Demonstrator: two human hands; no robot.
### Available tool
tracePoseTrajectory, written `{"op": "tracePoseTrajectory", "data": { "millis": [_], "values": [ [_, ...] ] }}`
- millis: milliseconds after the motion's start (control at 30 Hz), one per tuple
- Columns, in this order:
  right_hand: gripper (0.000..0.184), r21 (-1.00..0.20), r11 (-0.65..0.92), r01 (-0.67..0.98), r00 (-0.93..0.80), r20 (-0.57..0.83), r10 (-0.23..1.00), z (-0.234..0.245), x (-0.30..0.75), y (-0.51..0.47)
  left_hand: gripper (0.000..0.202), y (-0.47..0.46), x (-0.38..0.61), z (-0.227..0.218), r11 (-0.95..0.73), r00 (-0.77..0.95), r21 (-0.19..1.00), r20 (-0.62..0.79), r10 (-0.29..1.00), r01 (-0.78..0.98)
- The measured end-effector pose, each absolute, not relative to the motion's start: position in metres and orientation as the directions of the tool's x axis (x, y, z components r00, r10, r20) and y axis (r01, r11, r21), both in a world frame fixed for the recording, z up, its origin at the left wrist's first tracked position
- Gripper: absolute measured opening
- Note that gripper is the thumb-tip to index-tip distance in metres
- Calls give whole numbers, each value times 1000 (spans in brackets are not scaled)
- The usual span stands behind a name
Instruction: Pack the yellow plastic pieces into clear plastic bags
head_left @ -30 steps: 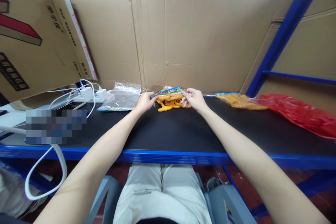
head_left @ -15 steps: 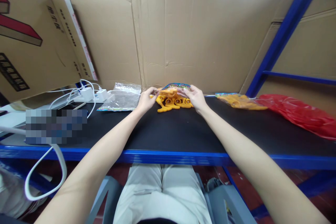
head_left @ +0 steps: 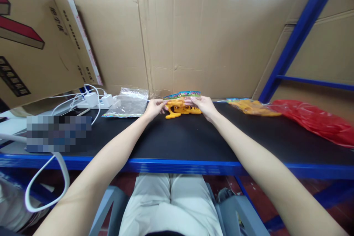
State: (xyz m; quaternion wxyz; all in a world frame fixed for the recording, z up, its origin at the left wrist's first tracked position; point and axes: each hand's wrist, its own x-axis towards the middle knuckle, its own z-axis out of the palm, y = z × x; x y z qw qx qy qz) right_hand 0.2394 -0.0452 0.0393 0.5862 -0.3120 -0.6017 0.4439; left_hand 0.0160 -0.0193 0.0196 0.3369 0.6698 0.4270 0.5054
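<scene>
My left hand (head_left: pixel 155 110) and my right hand (head_left: pixel 204 106) hold a clear plastic bag (head_left: pixel 186 94) with a colourful printed strip between them at the back of the black tabletop. Each hand pinches one side of it, thumbs and fingers closed. Something orange shows in or right behind the bag. Orange plastic pieces (head_left: pixel 173 115) with rounded holes lie just below, partly covered by the bag and my fingers. Whether some of them are inside the bag I cannot tell. Left of my left hand lies a flat clear bag (head_left: pixel 127 103) with a printed edge.
To the right, a bag of orange pieces (head_left: pixel 247 107) lies beside a red plastic bag (head_left: pixel 312 121). White chargers (head_left: pixel 92 99) and cables crowd the left, near a blurred-out item (head_left: pixel 59 132). A cardboard wall (head_left: pixel 210 44) stands behind the table, with a blue frame post (head_left: pixel 301 33) at right.
The bag's printed strip has tipped more upright and now faces me. Both hands have shifted slightly, keeping hold of it, and the bag covers more of the orange pieces.
</scene>
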Motion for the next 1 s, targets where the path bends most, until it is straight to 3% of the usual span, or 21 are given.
{"op": "tracePoseTrajectory", "data": {
  "millis": [167,300,567,700,800,900,1000],
  "values": [
    [34,-826,553,-113,-65,561,825,41,237,-46,18,-16,26,19,-474,-4,875,477,879,103],
    [38,-783,618,-70,-59,622,781,43,236,-47,19,-13,26,17,-529,47,843,527,849,98],
    [43,-872,480,-95,-195,489,850,43,238,-54,41,-21,20,19,-523,63,845,519,852,109],
    [43,-879,467,-95,-207,477,854,43,238,-55,24,-21,21,17,-406,128,900,389,912,157],
    [43,-905,421,-66,-215,425,879,40,239,-53,24,-21,23,16,-366,165,914,339,926,176],
    [41,-917,398,-34,-202,396,896,37,239,-50,25,-20,23,16,-389,154,903,364,918,184],
    [39,-878,478,-6,-148,474,868,38,238,-48,30,-19,23,17,-475,106,863,463,880,174]
  ]
}}
